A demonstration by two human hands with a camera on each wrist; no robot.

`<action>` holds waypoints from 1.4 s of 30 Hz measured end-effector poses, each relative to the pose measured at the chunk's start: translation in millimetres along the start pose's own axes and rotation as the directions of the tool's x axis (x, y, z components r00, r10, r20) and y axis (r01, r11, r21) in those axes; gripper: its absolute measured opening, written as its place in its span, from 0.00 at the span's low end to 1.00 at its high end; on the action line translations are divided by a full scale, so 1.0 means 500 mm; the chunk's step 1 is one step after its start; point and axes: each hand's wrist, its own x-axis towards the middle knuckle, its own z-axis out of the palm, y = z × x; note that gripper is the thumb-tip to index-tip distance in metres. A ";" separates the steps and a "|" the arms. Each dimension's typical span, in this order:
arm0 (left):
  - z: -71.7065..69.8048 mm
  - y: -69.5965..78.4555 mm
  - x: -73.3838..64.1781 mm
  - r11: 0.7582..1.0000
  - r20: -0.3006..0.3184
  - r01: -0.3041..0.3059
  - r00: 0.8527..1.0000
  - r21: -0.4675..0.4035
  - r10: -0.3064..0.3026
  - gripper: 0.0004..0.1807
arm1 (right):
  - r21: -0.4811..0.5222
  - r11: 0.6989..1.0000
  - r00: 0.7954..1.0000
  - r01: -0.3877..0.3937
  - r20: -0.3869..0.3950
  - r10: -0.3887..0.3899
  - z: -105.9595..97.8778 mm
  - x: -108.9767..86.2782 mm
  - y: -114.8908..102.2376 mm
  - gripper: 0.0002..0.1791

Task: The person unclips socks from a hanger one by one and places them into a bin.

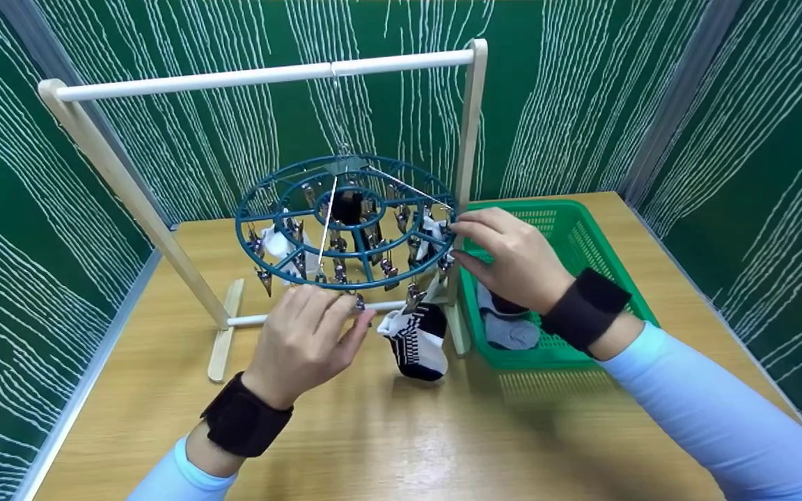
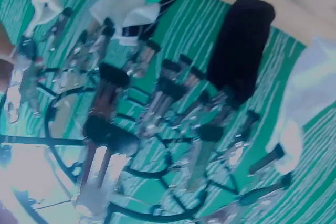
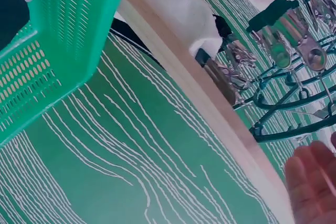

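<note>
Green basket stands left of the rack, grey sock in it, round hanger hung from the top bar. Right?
One slip: the basket is right of the rack, per the head view. The grey sock is in it, and the round hanger hangs from the top bar.

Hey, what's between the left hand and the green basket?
In the head view, a hanging black-and-white sock and the wooden stand's right foot lie between the left hand and the green basket.

No readable text, labels, brands, numbers or signs anywhere.
</note>
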 end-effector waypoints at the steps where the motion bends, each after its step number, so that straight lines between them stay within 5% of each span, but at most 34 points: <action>1: 0.001 0.001 0.004 1.000 0.011 -0.017 1.000 0.013 0.017 0.10 | -0.002 1.000 1.000 0.017 0.000 -0.017 0.001 0.001 -0.001 0.19; 9: 0.012 0.013 0.028 0.996 0.090 -0.063 0.994 0.060 0.058 0.12 | -0.022 0.993 0.993 0.116 -0.004 -0.116 0.011 0.014 -0.002 0.12; 16: 0.013 0.015 0.037 0.998 0.104 -0.018 0.995 0.067 0.011 0.09 | -0.021 0.984 0.983 0.177 -0.054 -0.178 0.019 0.016 -0.005 0.13; 29: 0.001 0.005 0.024 0.985 0.009 0.104 0.994 0.141 -0.106 0.12 | -0.021 0.973 0.967 0.229 -0.113 -0.230 0.022 0.027 -0.030 0.11; 35: -0.008 -0.003 0.013 0.978 0.027 0.151 0.987 0.141 -0.156 0.06 | -0.013 0.976 0.970 0.216 -0.116 -0.216 0.013 0.030 -0.034 0.19; 42: -0.011 -0.019 -0.001 0.974 0.040 0.193 0.979 0.119 -0.199 0.07 | 0.010 0.993 0.987 0.116 -0.110 -0.114 0.000 0.028 -0.008 0.33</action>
